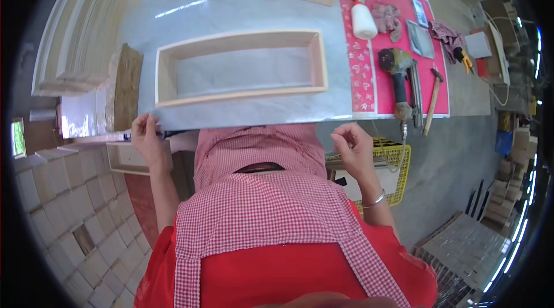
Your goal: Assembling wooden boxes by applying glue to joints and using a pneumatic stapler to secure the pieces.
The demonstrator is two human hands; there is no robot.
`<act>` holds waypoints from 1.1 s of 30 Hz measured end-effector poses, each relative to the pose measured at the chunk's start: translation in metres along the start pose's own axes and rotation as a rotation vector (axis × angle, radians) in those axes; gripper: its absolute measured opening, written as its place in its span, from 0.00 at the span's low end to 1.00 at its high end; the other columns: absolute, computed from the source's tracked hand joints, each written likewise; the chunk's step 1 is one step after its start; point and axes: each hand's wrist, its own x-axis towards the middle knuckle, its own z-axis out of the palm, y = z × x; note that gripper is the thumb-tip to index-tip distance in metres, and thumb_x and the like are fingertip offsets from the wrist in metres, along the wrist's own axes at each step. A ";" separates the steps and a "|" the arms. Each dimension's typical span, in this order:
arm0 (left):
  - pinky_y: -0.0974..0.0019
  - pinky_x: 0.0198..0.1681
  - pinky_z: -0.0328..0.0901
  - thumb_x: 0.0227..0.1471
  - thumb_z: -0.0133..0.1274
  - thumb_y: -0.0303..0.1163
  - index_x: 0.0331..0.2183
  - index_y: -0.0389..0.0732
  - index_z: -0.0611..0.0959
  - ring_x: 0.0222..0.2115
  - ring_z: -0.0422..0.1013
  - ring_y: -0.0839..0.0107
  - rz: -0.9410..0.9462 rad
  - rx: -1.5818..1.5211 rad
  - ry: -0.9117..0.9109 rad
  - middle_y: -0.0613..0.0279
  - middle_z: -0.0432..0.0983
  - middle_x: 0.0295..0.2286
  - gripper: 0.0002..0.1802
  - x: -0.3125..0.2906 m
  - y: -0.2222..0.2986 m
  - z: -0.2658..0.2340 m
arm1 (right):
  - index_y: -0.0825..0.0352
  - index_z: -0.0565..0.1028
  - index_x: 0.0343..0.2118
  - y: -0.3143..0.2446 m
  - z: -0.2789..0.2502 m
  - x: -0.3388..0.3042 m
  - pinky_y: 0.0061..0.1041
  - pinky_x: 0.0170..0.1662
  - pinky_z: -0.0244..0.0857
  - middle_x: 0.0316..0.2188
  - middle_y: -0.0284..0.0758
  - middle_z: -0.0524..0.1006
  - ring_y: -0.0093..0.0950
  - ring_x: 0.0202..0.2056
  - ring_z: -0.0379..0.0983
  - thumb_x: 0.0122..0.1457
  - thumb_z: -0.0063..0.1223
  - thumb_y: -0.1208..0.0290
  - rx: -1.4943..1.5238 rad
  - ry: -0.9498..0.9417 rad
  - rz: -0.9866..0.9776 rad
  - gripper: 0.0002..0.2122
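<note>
An open rectangular wooden frame (242,98) of pale boards lies on the grey table (254,109), in front of me. My left hand (145,135) is at the table's front edge, near the frame's near left corner and beside a rough brown wooden block (124,89). Its fingers are loosely bent and a little apart, with nothing visible in them. Off the table's front edge, right of my apron (262,146), my right hand (354,149) has its fingers curled toward the thumb. Whatever is between those fingertips, if anything, is too small to make out.
Stacked pale boards (81,37) stand at the left. On a pink mat (360,71) lie a nail gun (398,77) with a hose, a hammer (433,100), a white glue bottle (363,22) and cloths. A yellow crate (398,178) sits below, right. Wooden blocks (86,221) fill the lower left.
</note>
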 end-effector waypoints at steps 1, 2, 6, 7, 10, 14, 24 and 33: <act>0.75 0.40 0.66 0.57 0.54 0.29 0.42 0.34 0.80 0.32 0.72 0.77 -0.052 -0.001 0.002 0.63 0.77 0.33 0.12 0.006 0.000 -0.001 | 0.70 0.73 0.30 0.005 -0.008 0.004 0.16 0.28 0.64 0.20 0.28 0.73 0.16 0.23 0.69 0.58 0.55 0.77 0.066 0.050 0.076 0.03; 0.75 0.41 0.67 0.57 0.54 0.28 0.42 0.33 0.80 0.32 0.72 0.77 -0.110 0.001 -0.001 0.63 0.77 0.33 0.12 0.007 0.001 -0.002 | 0.69 0.73 0.29 0.007 -0.013 0.006 0.15 0.27 0.64 0.19 0.28 0.73 0.15 0.22 0.69 0.59 0.54 0.77 0.131 0.100 0.158 0.04; 0.75 0.38 0.69 0.57 0.55 0.30 0.45 0.32 0.78 0.32 0.73 0.76 -0.135 -0.060 0.036 0.61 0.77 0.34 0.16 0.016 0.003 0.004 | 0.70 0.72 0.28 0.002 -0.027 0.046 0.18 0.22 0.63 0.18 0.28 0.72 0.15 0.18 0.69 0.57 0.57 0.75 0.200 0.183 0.173 0.05; 0.75 0.38 0.69 0.57 0.55 0.30 0.46 0.31 0.78 0.32 0.74 0.76 -0.147 -0.097 0.051 0.62 0.78 0.34 0.17 0.020 -0.002 0.002 | 0.70 0.72 0.28 0.000 -0.031 0.061 0.18 0.21 0.61 0.17 0.28 0.72 0.15 0.18 0.68 0.58 0.57 0.74 0.174 0.217 0.118 0.06; 0.74 0.39 0.69 0.59 0.53 0.34 0.47 0.31 0.78 0.33 0.74 0.75 -0.160 -0.111 0.028 0.61 0.78 0.33 0.19 0.031 -0.026 -0.009 | 0.71 0.72 0.25 -0.005 -0.041 0.128 0.22 0.20 0.60 0.15 0.34 0.73 0.18 0.16 0.66 0.58 0.58 0.70 0.079 0.395 -0.043 0.10; 0.77 0.35 0.67 0.61 0.50 0.38 0.47 0.35 0.79 0.31 0.73 0.78 -0.101 -0.002 0.003 0.65 0.77 0.31 0.19 0.026 -0.011 -0.004 | 0.71 0.73 0.21 0.000 -0.058 0.200 0.29 0.22 0.61 0.15 0.42 0.71 0.28 0.15 0.66 0.56 0.59 0.65 -0.058 0.552 -0.147 0.14; 0.76 0.32 0.62 0.62 0.48 0.41 0.49 0.36 0.79 0.29 0.69 0.80 -0.156 -0.009 -0.022 0.67 0.77 0.32 0.20 0.037 -0.024 0.007 | 0.69 0.71 0.42 0.029 -0.036 0.255 0.42 0.42 0.66 0.38 0.44 0.72 0.44 0.43 0.69 0.46 0.66 0.59 -0.617 0.649 -0.236 0.24; 0.75 0.34 0.68 0.57 0.54 0.34 0.44 0.30 0.80 0.34 0.72 0.76 -0.199 -0.021 -0.165 0.61 0.77 0.35 0.18 0.043 -0.020 -0.017 | 0.70 0.69 0.44 0.057 -0.021 0.274 0.40 0.47 0.65 0.41 0.50 0.71 0.44 0.45 0.69 0.45 0.67 0.61 -0.356 0.788 -0.111 0.27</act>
